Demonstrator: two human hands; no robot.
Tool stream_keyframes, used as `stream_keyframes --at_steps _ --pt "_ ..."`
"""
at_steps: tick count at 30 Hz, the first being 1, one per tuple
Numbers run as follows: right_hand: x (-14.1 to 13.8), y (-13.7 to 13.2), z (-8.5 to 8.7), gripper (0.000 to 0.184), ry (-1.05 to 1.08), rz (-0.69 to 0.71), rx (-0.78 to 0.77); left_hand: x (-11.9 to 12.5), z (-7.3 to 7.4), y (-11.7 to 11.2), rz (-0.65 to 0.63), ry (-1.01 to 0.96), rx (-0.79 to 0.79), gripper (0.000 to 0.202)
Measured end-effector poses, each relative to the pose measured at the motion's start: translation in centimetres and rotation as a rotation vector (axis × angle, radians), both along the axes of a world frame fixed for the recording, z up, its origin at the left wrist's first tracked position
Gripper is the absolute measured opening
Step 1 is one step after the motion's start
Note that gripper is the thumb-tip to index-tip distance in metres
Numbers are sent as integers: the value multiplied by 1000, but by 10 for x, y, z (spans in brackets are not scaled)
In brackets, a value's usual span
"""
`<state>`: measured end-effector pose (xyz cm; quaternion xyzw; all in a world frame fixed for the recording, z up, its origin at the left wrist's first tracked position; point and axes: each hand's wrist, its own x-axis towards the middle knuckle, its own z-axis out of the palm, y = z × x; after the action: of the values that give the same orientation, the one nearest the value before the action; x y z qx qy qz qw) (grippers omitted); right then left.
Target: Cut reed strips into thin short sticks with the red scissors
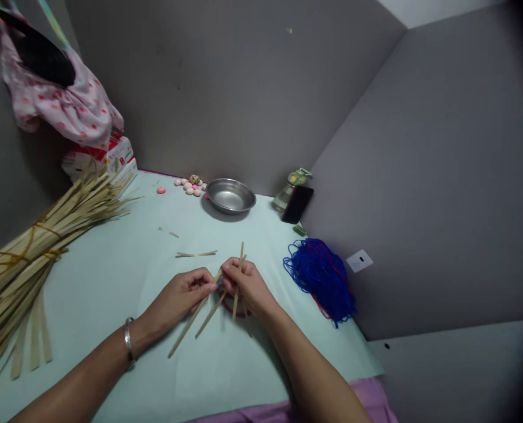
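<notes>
My left hand (183, 295) and my right hand (244, 286) meet over the middle of the pale green surface (111, 282). Both are closed in a pinch on a small cluster of thin tan strips (208, 317) that fan out below and above the fingers. A bit of red cord (239, 314) shows under my right hand. Two loose strips (196, 254) lie just beyond my hands. A metal bangle (128, 343) sits on my left wrist.
A big tied bundle of tan strips (32, 252) lies at the left. A steel bowl (230, 195), small pink and white pebbles (191, 186), a dark phone (297, 204) and a pile of blue cord (321, 276) stand toward the grey walls. Pink cloth (63, 106) hangs top left.
</notes>
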<state>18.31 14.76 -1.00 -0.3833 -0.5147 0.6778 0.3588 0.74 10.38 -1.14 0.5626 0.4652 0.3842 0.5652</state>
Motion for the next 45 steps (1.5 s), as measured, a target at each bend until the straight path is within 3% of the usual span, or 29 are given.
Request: stream_keyframes --at_steps 5,10,17,23,25,29,33,39,45 --pt "0 -1 5 36 -78 -52 96 0 -4 0 -13 -40 -39 27" --pt "0 -4 8 35 -109 0 122 -1 -5 1 14 -82 -62 26" --pt "6 -8 11 28 -164 238 71 -7 -5 6 202 -190 -45 28" --pt "13 0 15 40 -107 186 15 -12 -4 7 299 -253 -66 26" --pt "13 2 17 40 -71 130 -8 -12 -4 7 293 -258 -72 25" --pt "14 7 19 21 131 100 -120 -8 -3 6 237 -273 -91 24" --pt "14 10 15 25 278 92 -213 -2 -1 4 144 -294 -114 25" --pt "12 8 13 23 321 94 -247 8 -12 -1 21 -277 -171 29" --pt "11 8 14 21 352 71 -215 13 -15 -3 16 -265 -161 30"
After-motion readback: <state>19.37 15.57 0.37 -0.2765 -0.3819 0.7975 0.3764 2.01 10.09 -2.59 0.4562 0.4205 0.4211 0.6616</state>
